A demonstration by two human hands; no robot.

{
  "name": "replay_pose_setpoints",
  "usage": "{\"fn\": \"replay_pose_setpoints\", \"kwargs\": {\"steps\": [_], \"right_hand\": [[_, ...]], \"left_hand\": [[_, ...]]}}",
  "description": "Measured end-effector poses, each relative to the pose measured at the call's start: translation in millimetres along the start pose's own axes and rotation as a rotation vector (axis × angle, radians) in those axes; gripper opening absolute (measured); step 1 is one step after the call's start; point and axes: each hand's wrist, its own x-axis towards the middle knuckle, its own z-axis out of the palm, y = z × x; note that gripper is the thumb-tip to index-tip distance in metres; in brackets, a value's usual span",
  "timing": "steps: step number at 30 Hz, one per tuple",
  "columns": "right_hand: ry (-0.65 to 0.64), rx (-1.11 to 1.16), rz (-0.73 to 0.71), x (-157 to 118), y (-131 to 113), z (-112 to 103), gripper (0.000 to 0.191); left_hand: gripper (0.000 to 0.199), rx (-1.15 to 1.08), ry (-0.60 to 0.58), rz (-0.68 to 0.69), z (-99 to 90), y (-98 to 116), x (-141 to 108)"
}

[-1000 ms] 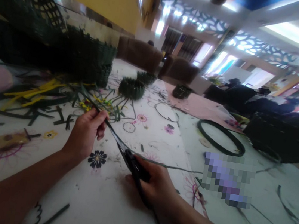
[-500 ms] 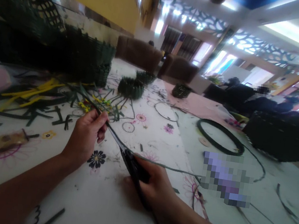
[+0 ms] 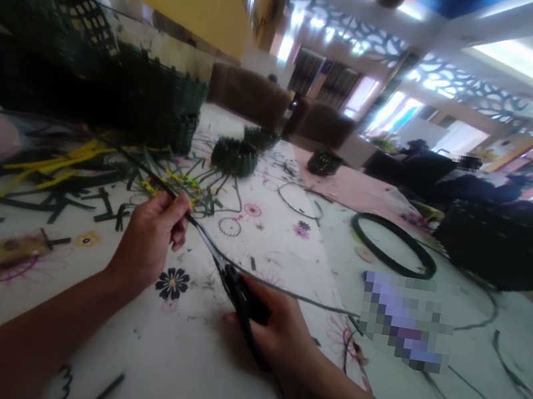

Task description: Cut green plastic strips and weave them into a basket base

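My left hand (image 3: 144,241) pinches a dark strip (image 3: 142,168) between thumb and fingers, above the flowered tablecloth. The strip runs off to the upper left, past the heap of cuttings. In my right hand (image 3: 289,331) are scissors with black handles (image 3: 239,296), fingers wrapped around them. Their metal blades point toward my left fingertips and lie along the strip. Whether the blades are closed on it I cannot tell. A thin green strand (image 3: 302,296) trails from near the blades out to the right.
Large dark woven baskets (image 3: 158,98) stand at the left, with small ones (image 3: 234,156) behind. Green and yellow cuttings (image 3: 67,161) lie near them. A wooden piece (image 3: 10,253) sits at left. At right are a coiled strip (image 3: 357,231), a dark box-like item (image 3: 506,247) and people farther off.
My left hand has shifted slightly up and left along with the strip. The trailing strand at the right now bows farther out. The scissors stay almost in place.
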Motion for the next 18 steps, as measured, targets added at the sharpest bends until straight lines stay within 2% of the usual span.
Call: {"fn": "replay_pose_setpoints", "kwargs": {"steps": [6,11,18], "right_hand": [[-0.016,0.018,-0.047,1,4,0,0.048],[0.032,-0.109,-0.089,-1,8,0,0.044],[0.032,-0.107,-0.07,1,7,1,0.046]], "left_hand": [[0.022,-0.011,0.005,-0.054,2.8,-1,-4],[0.022,-0.006,-0.013,-0.073,0.1,0,0],[0.021,0.019,0.017,0.052,-3.8,3,6]]}}
